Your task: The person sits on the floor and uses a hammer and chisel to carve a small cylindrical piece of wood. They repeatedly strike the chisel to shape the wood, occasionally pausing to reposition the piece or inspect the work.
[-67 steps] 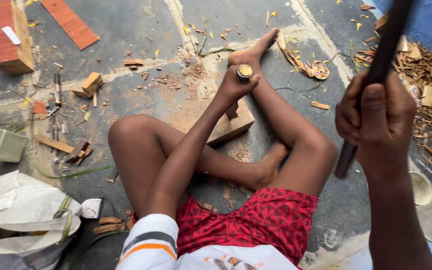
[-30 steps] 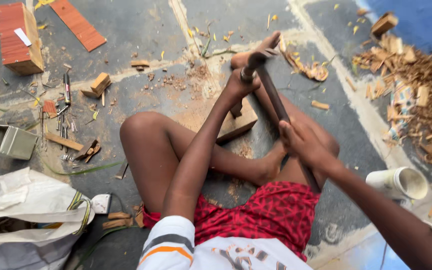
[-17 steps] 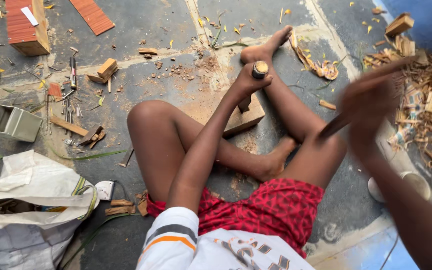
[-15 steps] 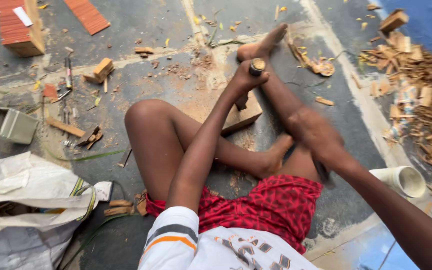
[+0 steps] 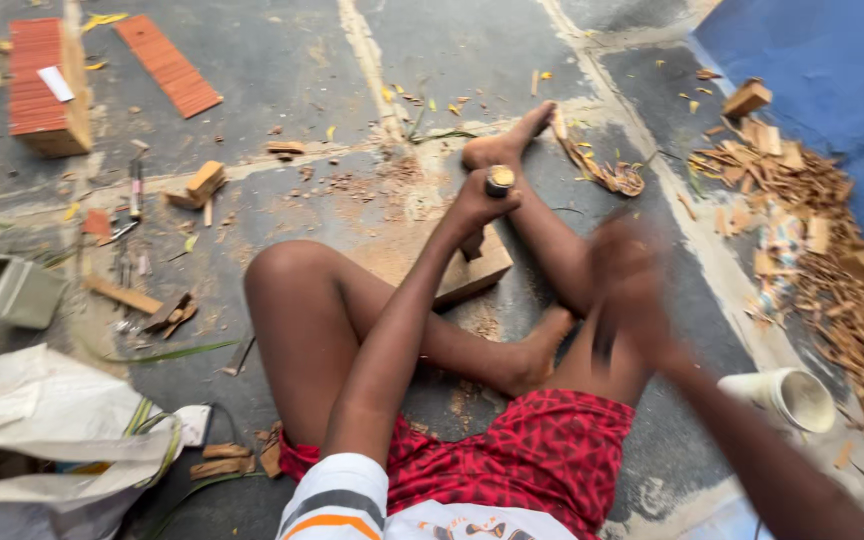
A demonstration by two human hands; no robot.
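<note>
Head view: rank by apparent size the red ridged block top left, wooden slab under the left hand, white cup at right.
1. Red ridged block
2. Wooden slab; partly hidden by the left hand, so this rank is unsure
3. White cup

Soft, even daylight, hardly any shadows or glare. The right hand is smeared by motion blur; the floor's far corners look slightly soft.

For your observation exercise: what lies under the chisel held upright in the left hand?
A flat wooden block on the floor lies under the chisel. The left hand covers the shaft, so the tip's contact cannot be seen.
</note>
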